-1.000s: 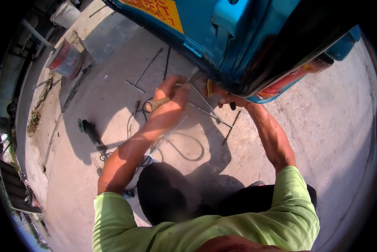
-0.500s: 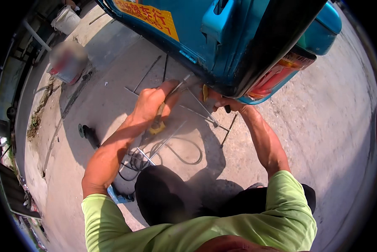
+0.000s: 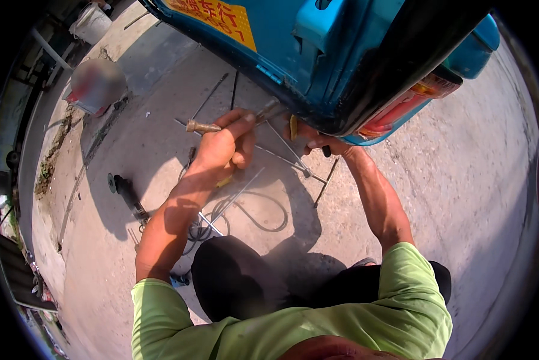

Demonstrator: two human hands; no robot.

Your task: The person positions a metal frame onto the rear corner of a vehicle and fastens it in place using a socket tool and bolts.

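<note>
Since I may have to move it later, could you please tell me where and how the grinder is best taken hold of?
I would grip the grinder around its narrow body, coming from above: it lies on the ground with that body exposed, and the disc sits at the far end, clear of such a grip.

Head-worn fisheye, facing steeply downward
</note>
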